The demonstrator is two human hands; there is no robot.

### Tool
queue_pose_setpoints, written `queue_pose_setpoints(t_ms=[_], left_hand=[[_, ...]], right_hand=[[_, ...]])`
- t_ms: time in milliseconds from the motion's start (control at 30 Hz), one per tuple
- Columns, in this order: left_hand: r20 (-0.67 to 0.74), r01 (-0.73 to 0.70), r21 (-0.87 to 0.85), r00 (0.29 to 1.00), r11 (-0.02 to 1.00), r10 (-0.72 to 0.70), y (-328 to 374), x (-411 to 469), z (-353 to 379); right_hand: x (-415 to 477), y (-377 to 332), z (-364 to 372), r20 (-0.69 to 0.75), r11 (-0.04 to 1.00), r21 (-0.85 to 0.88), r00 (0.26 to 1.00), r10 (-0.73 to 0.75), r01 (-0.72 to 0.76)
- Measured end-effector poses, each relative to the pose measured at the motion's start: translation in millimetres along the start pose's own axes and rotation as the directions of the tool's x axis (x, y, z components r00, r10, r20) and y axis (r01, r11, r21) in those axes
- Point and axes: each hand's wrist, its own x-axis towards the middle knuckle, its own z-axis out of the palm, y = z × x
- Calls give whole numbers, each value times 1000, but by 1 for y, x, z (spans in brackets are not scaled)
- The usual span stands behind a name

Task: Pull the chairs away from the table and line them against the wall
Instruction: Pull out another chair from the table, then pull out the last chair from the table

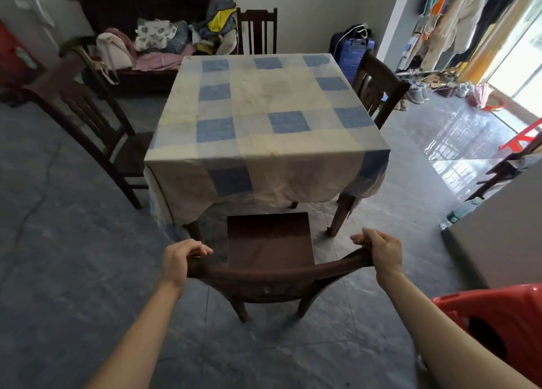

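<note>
Low in the frame, the left hand (176, 264) and right hand (379, 252) clasp the near chair (269, 259) top rail (seat clear of the table (264, 101)), so the pull-out looks underway; next, carry it wallward.

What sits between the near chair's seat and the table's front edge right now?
In the head view, only bare floor tile separates the near chair from the table. Both hands, left and right, grip its backrest.
</note>
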Motion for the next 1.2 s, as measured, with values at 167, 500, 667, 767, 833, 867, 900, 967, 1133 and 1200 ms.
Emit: queue_pose_setpoints(t_ms=[167, 500, 667, 767, 833, 867, 900, 967, 1133, 1200], left_hand=[[189, 81, -190, 981, 979, -44, 85, 30, 47], [524, 251, -539, 848, 804, 86, 175, 33, 296], [623, 313, -467, 780, 827, 56, 184, 37, 426], [651, 327, -460, 757, 826, 62, 189, 48, 503], [642, 306, -466, 763, 830, 79, 196, 57, 557], [634, 302, -475, 769, 827, 83, 200, 62, 581], [625, 299, -483, 776, 823, 85, 204, 68, 606], [609, 291, -496, 788, 818, 89, 214, 82, 651], [555, 247, -502, 827, 829, 90, 231, 132, 736], [496, 209, -508, 864, 836, 86, 230, 162, 760]], right_hand=[[7, -59, -10, 73, 959, 283, 997, -35, 13], [50, -152, -141, -102, 671, 724, 987, -123, 158], [103, -152, -232, -221, 647, 726, 970, -103, 234], [153, -145, -279, -251, 643, 723, 963, -95, 252], [195, -144, -309, -244, 651, 720, 966, -87, 241], [216, -145, -322, -237, 657, 717, 968, -86, 234], [237, -148, -335, -231, 664, 713, 970, -82, 226], [281, -157, -360, -212, 684, 698, 974, -86, 212], [394, -193, -397, -132, 729, 657, 981, -140, 192], [444, -201, -400, -100, 742, 648, 985, -139, 170]])
